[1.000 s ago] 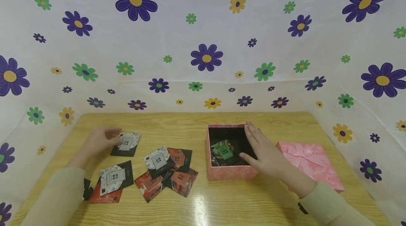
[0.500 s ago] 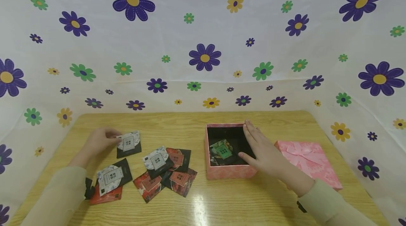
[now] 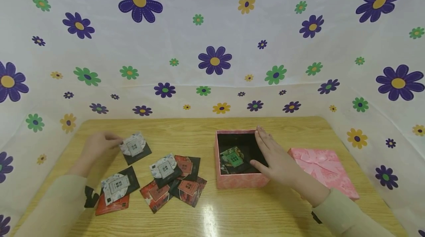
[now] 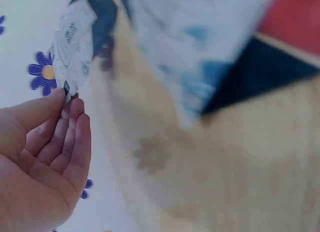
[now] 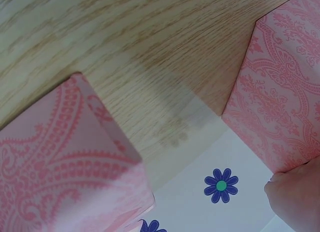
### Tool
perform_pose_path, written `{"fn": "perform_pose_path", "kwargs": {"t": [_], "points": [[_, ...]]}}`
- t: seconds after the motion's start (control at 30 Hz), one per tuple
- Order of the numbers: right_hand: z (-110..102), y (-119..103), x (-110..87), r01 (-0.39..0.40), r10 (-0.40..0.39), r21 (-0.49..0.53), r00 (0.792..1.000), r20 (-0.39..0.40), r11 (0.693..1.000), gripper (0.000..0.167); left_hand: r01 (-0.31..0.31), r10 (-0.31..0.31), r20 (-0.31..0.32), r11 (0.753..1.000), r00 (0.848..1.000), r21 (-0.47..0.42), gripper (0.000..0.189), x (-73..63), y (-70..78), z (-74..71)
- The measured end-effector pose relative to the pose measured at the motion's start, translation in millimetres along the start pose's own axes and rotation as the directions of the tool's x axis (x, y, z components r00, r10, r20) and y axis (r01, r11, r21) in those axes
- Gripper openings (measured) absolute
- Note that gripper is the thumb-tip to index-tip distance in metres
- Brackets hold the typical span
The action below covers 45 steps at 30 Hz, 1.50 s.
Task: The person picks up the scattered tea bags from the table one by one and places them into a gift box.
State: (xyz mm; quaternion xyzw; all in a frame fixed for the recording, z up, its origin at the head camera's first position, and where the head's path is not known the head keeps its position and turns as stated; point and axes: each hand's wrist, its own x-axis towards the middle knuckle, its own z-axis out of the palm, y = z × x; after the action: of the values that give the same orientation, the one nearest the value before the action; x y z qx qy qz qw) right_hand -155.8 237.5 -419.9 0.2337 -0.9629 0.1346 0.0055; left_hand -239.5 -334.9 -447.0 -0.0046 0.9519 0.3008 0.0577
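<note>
Between the thumb and fingers of my left hand [image 3: 99,149] is the near-left corner of a flat sachet [image 3: 135,147], printed white floral and black. The left wrist view shows the same pinch by the hand [image 4: 45,164], with the sachet [image 4: 75,46] pointing up from the fingertips. My right hand [image 3: 280,165] lies with straight fingers along the right rim of a pink box [image 3: 244,181], its thumb over the opening. Inside the box, a green-labelled sachet [image 3: 232,158] lies on the dark bottom. Only part of the right hand [image 5: 297,197] shows at the box wall [image 5: 280,91].
A pink lid with a bow [image 3: 323,172] lies right of the box. Several red and white sachets [image 3: 189,189] overlap mid-table. Nearer my left sleeve, a white-and-black sachet [image 3: 116,185] covers part of a red one [image 3: 113,206]. Flower-printed cloth [image 3: 212,26] surrounds the wooden table [image 3: 186,130].
My left hand has closed its fingertips on the sachet's corner and turned it, with that corner raised. My right hand has stayed on the box rim.
</note>
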Motion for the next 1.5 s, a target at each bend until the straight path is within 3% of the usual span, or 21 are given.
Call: {"fn": "perform_pose_path", "kwargs": {"t": [0.1,0.33,0.47,0.6,0.93,1.17,1.5], "points": [[0,1,0.5,0.004,-0.004,-0.001,1.0,-0.001,1.0,0.09,0.022,-0.021,0.021,1.0,1.0,-0.022,0.042,-2.1,9.3,-8.8],[0,0,0.6,0.01,-0.01,0.009,1.0,-0.004,1.0,0.09,-0.018,0.021,0.069,0.999,0.997,-0.034,0.049,-4.2,41.4,-21.8],[1,1,0.3,0.008,-0.008,0.01,1.0,-0.003,1.0,0.09,-0.045,0.048,0.099,0.999,0.994,-0.029,0.045,-0.8,63.7,-25.3],[0,1,-0.4,0.002,-0.002,0.011,1.0,0.0,1.0,0.091,-0.078,0.079,0.088,0.997,0.993,-0.017,0.035,2.8,88.4,-24.9],[-2,-2,-0.7,-0.002,0.002,0.019,1.0,0.003,1.0,0.09,-0.189,0.19,0.06,0.981,0.98,-0.036,0.021,8.3,149.5,-15.1],[-2,-1,0.1,0.008,-0.008,0.012,1.0,-0.003,1.0,0.09,-0.253,0.262,0.082,0.962,0.962,-0.101,0.017,7.9,190.7,-4.9],[-3,-2,-0.5,0.011,-0.01,0.023,1.0,-0.007,1.0,0.089,-0.352,0.361,0.062,0.927,0.93,-0.128,0.012,2.4,245.0,11.7]]}}
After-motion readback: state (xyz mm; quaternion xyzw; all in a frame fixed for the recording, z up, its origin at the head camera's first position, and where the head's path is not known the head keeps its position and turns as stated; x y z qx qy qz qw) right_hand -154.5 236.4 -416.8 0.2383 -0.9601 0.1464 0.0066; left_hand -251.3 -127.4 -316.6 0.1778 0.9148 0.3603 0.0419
